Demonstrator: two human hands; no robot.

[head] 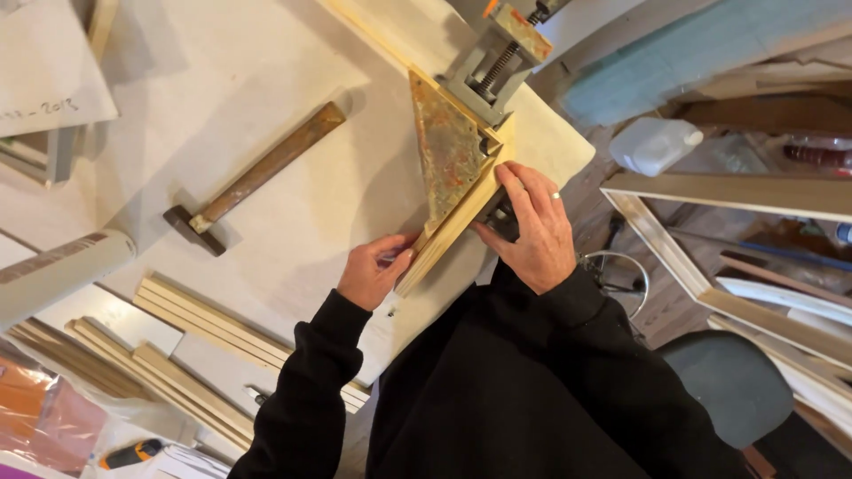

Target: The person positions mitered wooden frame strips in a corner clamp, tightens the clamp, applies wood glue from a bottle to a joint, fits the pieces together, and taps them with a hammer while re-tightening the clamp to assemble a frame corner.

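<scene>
Head view: hands point(532, 226) on wood strip point(448, 232)

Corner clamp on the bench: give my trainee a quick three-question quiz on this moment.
1. True or false: the hammer is in the person's right hand.
2. Which hand wears a ring? A) left B) right C) neither
3. What does the left hand touch?

Key:
1. False; it lies apart on the table.
2. B.
3. The near end of the wooden strip that runs into the rusty corner clamp.
</scene>
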